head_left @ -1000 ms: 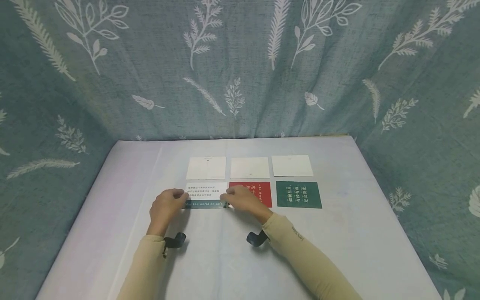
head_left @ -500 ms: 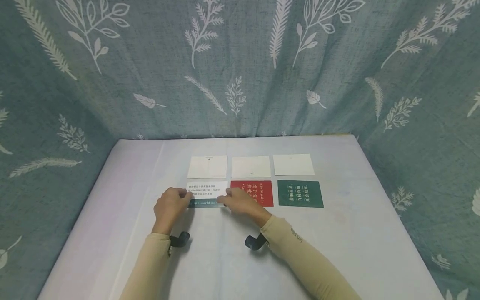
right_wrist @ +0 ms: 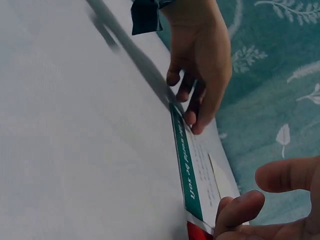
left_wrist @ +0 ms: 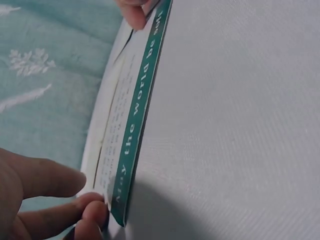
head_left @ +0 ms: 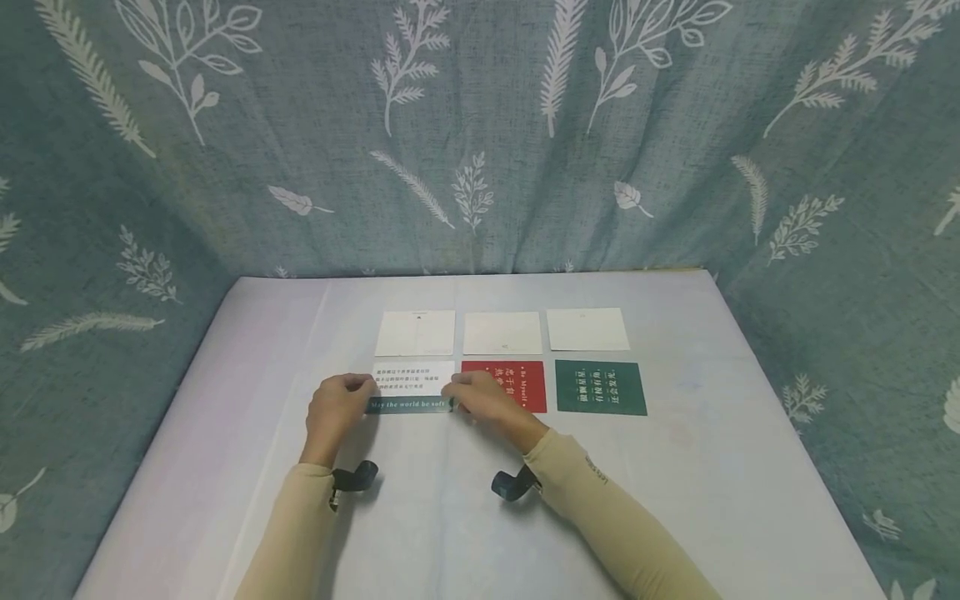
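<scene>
A white card with a green strip reading "May the world be soft" [head_left: 408, 405] lies flat on the table. At its left end my left hand [head_left: 332, 417] touches the edge with its fingertips; the thumb stands apart from them. My right hand [head_left: 491, 404] touches the opposite end, its thumb and index finger spaced apart in the right wrist view. That hand partly covers a red card [head_left: 532, 387] lying beside the white one. In the left wrist view, fingers [left_wrist: 92, 212] meet the card's near corner [left_wrist: 120, 212].
A dark green card [head_left: 600, 387] lies right of the red one. Behind sits a row of blank-looking cards: left [head_left: 416, 333], middle [head_left: 502, 333] and right [head_left: 588, 330]. Patterned curtains [head_left: 480, 225] border the white table [head_left: 712, 500].
Both hands moved inward along the white card, then back outward, uncovering more of the green strip's lettering. The other cards stay in place; the head view shifted slightly.
</scene>
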`<state>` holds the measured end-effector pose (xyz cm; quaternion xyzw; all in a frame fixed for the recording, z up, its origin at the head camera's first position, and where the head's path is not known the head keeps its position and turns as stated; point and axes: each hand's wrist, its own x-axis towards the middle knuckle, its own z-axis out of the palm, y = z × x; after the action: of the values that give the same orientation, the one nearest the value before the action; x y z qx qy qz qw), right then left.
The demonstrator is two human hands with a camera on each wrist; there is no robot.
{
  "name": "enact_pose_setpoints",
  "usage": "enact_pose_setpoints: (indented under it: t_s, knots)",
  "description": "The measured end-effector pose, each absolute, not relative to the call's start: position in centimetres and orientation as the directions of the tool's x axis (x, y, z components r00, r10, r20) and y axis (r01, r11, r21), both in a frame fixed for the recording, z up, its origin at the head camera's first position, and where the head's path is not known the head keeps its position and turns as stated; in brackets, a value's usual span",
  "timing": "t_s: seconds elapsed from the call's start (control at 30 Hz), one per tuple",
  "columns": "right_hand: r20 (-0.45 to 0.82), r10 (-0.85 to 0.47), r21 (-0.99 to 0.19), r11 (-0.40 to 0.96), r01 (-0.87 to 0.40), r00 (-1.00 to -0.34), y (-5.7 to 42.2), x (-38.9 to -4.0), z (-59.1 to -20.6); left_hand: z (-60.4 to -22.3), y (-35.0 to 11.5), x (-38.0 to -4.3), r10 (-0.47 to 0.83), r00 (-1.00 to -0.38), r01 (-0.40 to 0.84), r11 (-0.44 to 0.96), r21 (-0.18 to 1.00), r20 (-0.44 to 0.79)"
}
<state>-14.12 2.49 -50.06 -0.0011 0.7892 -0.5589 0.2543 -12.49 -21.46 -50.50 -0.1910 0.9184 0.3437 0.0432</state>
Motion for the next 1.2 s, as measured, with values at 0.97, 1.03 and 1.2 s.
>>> enact_pose_setpoints:
  t_s: [0.97,1.03,1.2]
  knots:
    - [-0.283,-0.349,-0.436,0.876,-0.204,-0.893,1.8,-16.9,-49.2,-49.0,-23.6,-15.1,-0.012,-0.956,-0.15,0.88,0.451,-0.295]
    - [-0.271,-0.355,-0.436,0.874,-0.215,-0.895,1.8,-16.9,-49.3,-49.0,-23.6,-15.1,-0.01,-0.957,-0.146,0.879,0.453,-0.29]
    - [-0.266,-0.362,-0.44,0.87,-0.222,-0.894,1.8,-17.1,-49.3,-49.1,-23.5,-15.2,-0.014,-0.955,-0.159,0.869,0.469,-0.297]
